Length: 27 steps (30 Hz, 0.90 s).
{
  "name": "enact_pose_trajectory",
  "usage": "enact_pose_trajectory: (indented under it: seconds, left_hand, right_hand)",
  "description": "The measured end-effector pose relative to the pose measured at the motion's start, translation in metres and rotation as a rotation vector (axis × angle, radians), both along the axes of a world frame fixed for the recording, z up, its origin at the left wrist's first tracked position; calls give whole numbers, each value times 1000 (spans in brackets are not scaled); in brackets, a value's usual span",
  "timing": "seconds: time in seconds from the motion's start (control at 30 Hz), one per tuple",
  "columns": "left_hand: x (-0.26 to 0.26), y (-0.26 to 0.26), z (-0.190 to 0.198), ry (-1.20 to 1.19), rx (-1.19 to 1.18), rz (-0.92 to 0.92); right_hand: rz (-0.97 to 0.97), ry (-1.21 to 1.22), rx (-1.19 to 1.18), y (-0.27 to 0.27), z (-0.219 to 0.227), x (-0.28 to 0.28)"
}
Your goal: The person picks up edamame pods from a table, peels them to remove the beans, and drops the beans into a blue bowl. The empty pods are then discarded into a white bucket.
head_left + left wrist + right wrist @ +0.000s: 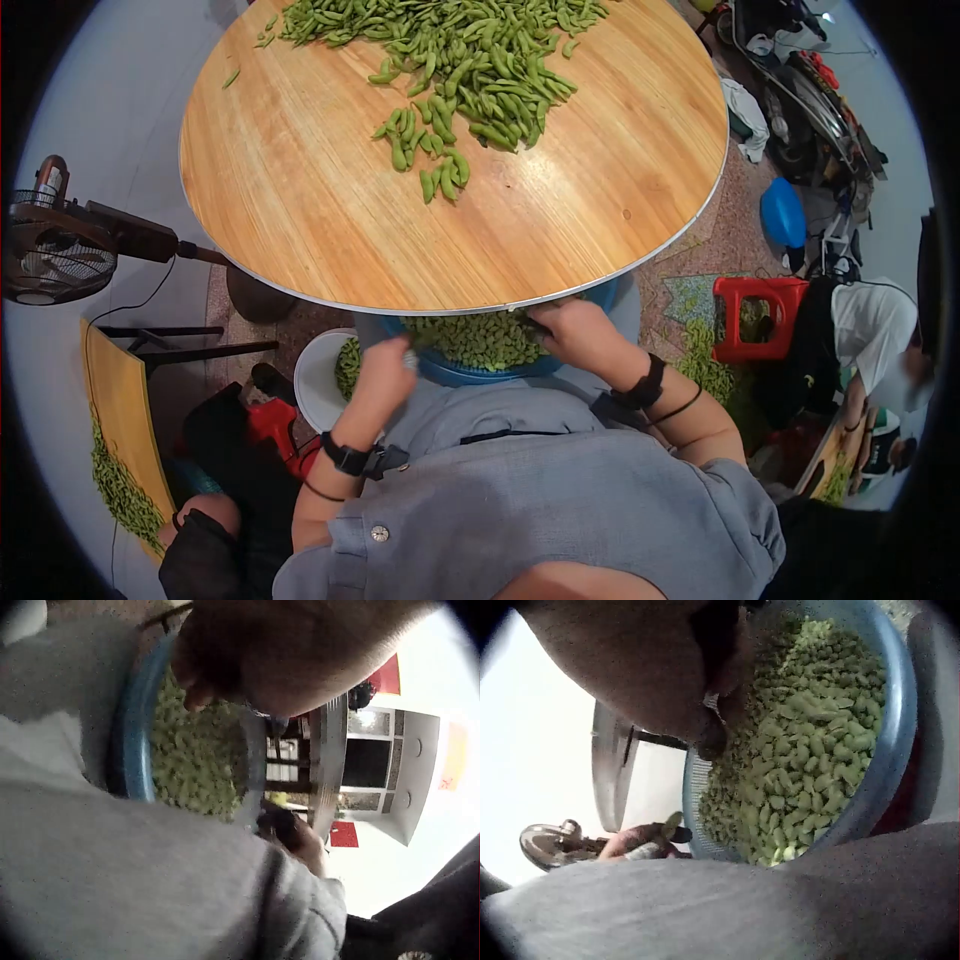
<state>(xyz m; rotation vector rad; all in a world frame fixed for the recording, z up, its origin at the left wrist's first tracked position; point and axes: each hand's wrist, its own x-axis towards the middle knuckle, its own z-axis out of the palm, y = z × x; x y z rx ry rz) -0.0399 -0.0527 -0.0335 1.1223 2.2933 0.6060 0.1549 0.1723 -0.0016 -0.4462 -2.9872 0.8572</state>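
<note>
Two hands: both sit low over a blue basin on the lap, under the table edge.
Left hand: fingers pinch a green pod.
Right hand: curled above the beans; its grip cannot be made out.
Basin: round, smooth plastic, heaped with pale shelled beans.
Table: round, glossy wood, pods piled at the far side.

Bright green edamame pods lie on a honey-tan wooden round table. Pale green shelled beans fill a blue basin. The shirt is grey-blue; a stool is red.
</note>
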Motion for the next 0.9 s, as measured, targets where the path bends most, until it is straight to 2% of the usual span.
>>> enact_pose_trajectory:
  seconds: [0.03, 0.1, 0.13, 0.2, 0.33, 0.4, 0.43, 0.5, 0.53, 0.57, 0.6, 0.63, 0.67, 0.7, 0.73, 0.77, 0.8, 0.83, 0.9]
  left_hand:
    - [-8, -17, -4, 84, 19, 46]
    - [-22, -52, -9, 194, -78, 90]
    - [-25, -64, -8, 192, -81, 94]
    - [-26, -82, 0, 268, -384, 178]
    - [-20, -85, 14, 391, -366, 227]
    - [-22, -69, 30, 288, -119, 80]
    - [-19, -58, 43, 293, -118, 84]
    - [-10, -29, 68, 32, 237, -42]
    - [-8, -17, 73, 35, 240, -36]
    - [-6, -6, 75, -110, 318, -86]
    - [-4, 6, 78, -258, 397, -136]
    - [1, 20, 85, -262, 401, -131]
    - [6, 36, 94, -474, 431, -26]
    - [10, 49, 99, -688, 457, 78]
    - [14, 59, 97, -693, 461, 75]
    - [17, 69, 93, -836, 546, 68]
    - [21, 75, 90, -978, 627, 59]
    - [24, 79, 87, -1003, 641, 43]
    - [31, 84, 88, -974, 641, 28]
  right_hand:
    - [5, -2, 2, -2, 13, -1]
    - [206, -119, -182, -7, 47, -4]
    - [210, -121, -184, -8, 59, -8]
    - [114, 121, -286, -9, 76, -28]
    - [-142, 439, 61, 11, 79, -99]
    - [-183, 431, 123, 20, 61, -129]
    - [-225, 419, 186, 22, 53, -137]
    - [-210, 455, 183, 20, 47, -139]
    - [-197, 484, 179, 19, 47, -139]
    - [-189, 483, 180, 17, 49, -133]
    - [-217, 521, 48, 13, 54, -122]
    - [-246, 554, -84, 9, 60, -110]
    - [-242, 549, -79, 4, 69, -98]
    - [-345, 407, -563, -1, 80, -85]
    - [-442, 243, -1043, -5, 86, -74]
    - [-448, 244, -1037, -8, 84, -64]
    - [-454, 242, -1242, -11, 82, -55]
    - [-459, 243, -1449, -13, 81, -47]
    - [-486, 291, -1407, -17, 81, -39]
